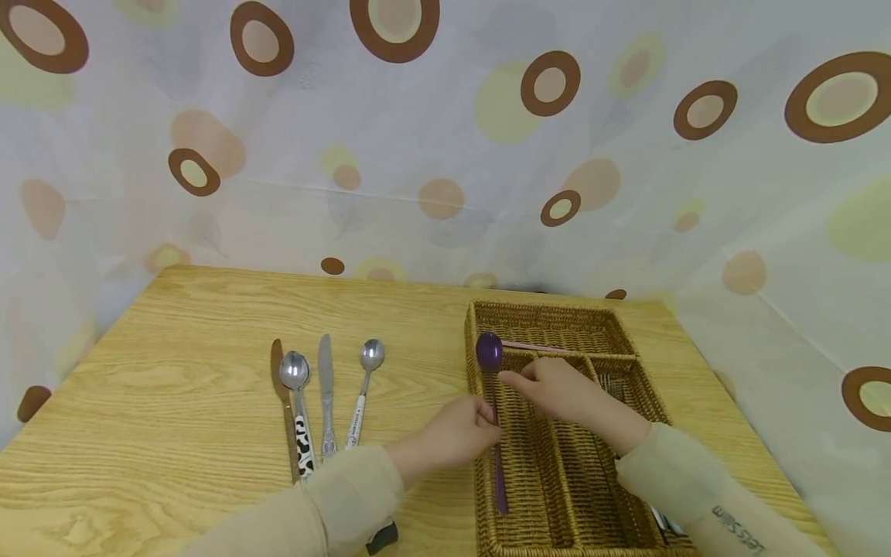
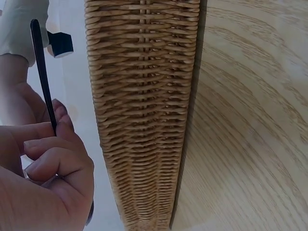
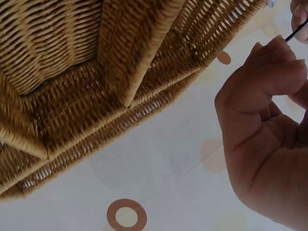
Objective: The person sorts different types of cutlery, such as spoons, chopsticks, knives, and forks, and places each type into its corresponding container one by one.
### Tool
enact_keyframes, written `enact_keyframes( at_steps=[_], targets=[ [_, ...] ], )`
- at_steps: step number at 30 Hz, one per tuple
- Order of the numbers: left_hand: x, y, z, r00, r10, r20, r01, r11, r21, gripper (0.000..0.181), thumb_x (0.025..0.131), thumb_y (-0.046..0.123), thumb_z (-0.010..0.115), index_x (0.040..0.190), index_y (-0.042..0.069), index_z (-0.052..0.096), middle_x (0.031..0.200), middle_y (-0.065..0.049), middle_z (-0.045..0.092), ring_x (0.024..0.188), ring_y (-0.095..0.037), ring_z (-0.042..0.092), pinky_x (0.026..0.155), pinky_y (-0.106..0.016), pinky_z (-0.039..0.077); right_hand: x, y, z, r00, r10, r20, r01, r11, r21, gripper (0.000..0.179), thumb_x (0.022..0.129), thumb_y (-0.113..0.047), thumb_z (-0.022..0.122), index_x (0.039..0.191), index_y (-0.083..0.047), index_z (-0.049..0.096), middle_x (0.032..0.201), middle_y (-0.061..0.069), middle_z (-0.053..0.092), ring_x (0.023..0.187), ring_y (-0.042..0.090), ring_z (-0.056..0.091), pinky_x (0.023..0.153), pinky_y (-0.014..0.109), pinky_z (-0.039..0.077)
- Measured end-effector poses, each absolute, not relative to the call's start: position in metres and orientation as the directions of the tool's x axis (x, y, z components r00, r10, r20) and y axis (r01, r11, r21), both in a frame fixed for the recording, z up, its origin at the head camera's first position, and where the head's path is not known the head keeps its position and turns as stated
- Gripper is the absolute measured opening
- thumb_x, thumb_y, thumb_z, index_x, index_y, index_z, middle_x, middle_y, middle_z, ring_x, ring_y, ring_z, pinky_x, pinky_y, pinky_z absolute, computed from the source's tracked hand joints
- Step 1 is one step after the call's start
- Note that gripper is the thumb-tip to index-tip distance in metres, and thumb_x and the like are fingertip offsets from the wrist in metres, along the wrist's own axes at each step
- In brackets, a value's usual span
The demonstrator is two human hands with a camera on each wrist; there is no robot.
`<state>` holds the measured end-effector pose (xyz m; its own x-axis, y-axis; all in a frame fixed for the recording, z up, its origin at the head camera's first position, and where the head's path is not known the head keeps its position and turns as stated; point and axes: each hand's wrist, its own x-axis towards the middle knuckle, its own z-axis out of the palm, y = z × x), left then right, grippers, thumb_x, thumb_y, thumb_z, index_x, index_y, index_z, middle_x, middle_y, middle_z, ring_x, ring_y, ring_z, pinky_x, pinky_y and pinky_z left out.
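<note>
A long-handled purple spoon (image 1: 489, 352) lies over the left compartment of the wicker cutlery tray (image 1: 480, 321), bowl toward the back. My left hand (image 1: 455, 429) pinches its handle about midway, by the tray's left wall; the left wrist view shows the dark handle (image 2: 43, 72) rising from the fingers. My right hand (image 1: 557, 391) is over the tray beside the spoon's neck, fingers loosely bent and thumb toward the spoon. Whether it touches the spoon I cannot tell. In the right wrist view the right hand (image 3: 264, 130) has bent fingers, with the left fingertips (image 3: 301, 29) beyond.
Left of the tray lie a brown knife (image 1: 278, 371), a spoon (image 1: 295, 371) with a cow-print handle, a silver knife (image 1: 326, 379) and a white-handled spoon (image 1: 372, 354). A pink handle (image 1: 536, 346) crosses the back compartment; forks (image 1: 612, 384) lie at right. A patterned curtain (image 1: 445, 155) stands behind.
</note>
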<state>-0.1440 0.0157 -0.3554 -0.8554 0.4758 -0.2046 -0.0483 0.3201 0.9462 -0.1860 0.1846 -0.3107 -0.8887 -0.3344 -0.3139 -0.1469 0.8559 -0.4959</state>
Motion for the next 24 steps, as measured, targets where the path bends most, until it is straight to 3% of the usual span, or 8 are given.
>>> enact_keyframes(
  at_steps=[4,12,18,24],
  targets=[
    [-0.139,0.022,-0.355,-0.862,0.467,-0.197,-0.034,0.336,0.941,0.01,0.09,0.006,0.053,0.094,-0.002,0.049,0.061,0.0,0.049,0.046,-0.008,0.037,0.044,-0.019,0.031,-0.184,0.179,-0.314,-0.886,-0.346,-0.31,-0.153,0.847,-0.509,0.045,0.097,-0.037,0.046,0.06,-0.012,0.049,0.048,-0.002,0.042,0.044,0.012,0.043,0.049,0.027,0.039],
    [-0.132,0.031,-0.353,-0.863,0.473,-0.181,-0.007,0.346,0.938,0.012,0.089,0.006,0.055,0.096,-0.003,0.051,0.071,-0.004,0.055,0.048,-0.011,0.045,0.047,-0.02,0.039,-0.183,0.176,-0.322,-0.868,-0.363,-0.337,-0.118,0.813,-0.57,0.04,0.098,-0.017,0.043,0.057,-0.013,0.041,0.044,-0.005,0.035,0.04,0.007,0.03,0.045,0.022,0.029],
    [-0.132,0.032,-0.353,-0.867,0.468,-0.169,0.001,0.341,0.94,0.013,0.088,0.007,0.056,0.095,-0.003,0.053,0.065,0.0,0.052,0.048,-0.01,0.043,0.047,-0.02,0.037,-0.184,0.178,-0.319,-0.859,-0.361,-0.363,-0.09,0.805,-0.586,0.04,0.098,-0.017,0.042,0.057,-0.012,0.042,0.045,-0.003,0.039,0.04,0.008,0.032,0.044,0.022,0.03],
    [-0.136,0.019,-0.355,-0.872,0.457,-0.175,0.036,0.417,0.908,0.025,0.092,0.024,0.053,0.102,0.002,0.059,0.057,0.003,0.048,0.046,-0.009,0.04,0.044,-0.022,0.033,-0.184,0.183,-0.314,-0.86,-0.35,-0.37,-0.083,0.813,-0.576,0.038,0.098,-0.018,0.042,0.063,-0.008,0.048,0.048,-0.001,0.044,0.039,0.007,0.034,0.042,0.021,0.032]
  ],
)
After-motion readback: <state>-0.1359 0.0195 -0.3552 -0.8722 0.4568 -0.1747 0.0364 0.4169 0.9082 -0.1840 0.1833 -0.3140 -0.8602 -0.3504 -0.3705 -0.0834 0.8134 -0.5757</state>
